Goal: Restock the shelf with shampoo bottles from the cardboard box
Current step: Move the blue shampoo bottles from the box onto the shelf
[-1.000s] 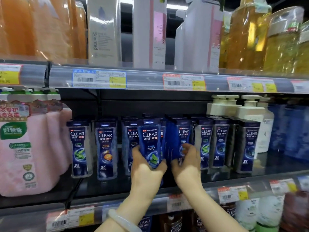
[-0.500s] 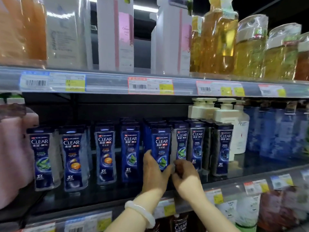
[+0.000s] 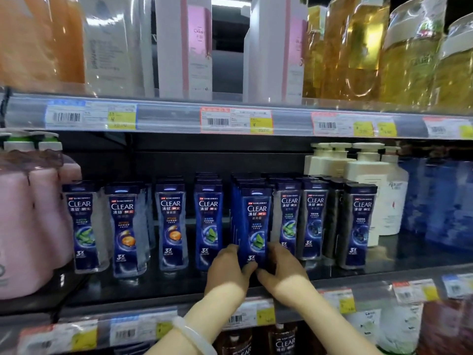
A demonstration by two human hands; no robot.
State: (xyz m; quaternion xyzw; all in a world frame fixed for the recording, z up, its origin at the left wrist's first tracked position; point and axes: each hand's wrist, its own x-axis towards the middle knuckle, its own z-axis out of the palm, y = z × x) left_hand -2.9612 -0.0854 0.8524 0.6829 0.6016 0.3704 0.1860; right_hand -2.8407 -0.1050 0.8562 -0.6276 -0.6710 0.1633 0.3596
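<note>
Blue shampoo bottle [image 3: 256,226]: upright, front of dark shelf [image 3: 179,288], base gripped by left hand [image 3: 226,271] and right hand [image 3: 284,270]. Matching bottles close either side; white pump bottles [image 3: 368,180] rightward. Bare shelf along the front edge.

Pink pump bottles [image 3: 33,226] with white-and-green tops crowd the left end of the middle level, and cream pump bottles [image 3: 368,190] stand toward the right with blurred blue packs [image 3: 440,201] just beside them. On the level above, orange bottles [image 3: 38,39] sit at the left, white-and-pink cartons [image 3: 189,47] in the middle and clear jugs of golden liquid [image 3: 384,52] at the right. Price tags [image 3: 235,121] with barcodes and yellow patches line the rail under those, and more tags [image 3: 412,293] line the lower rail, below which dark brown bottles [image 3: 281,339] show.
</note>
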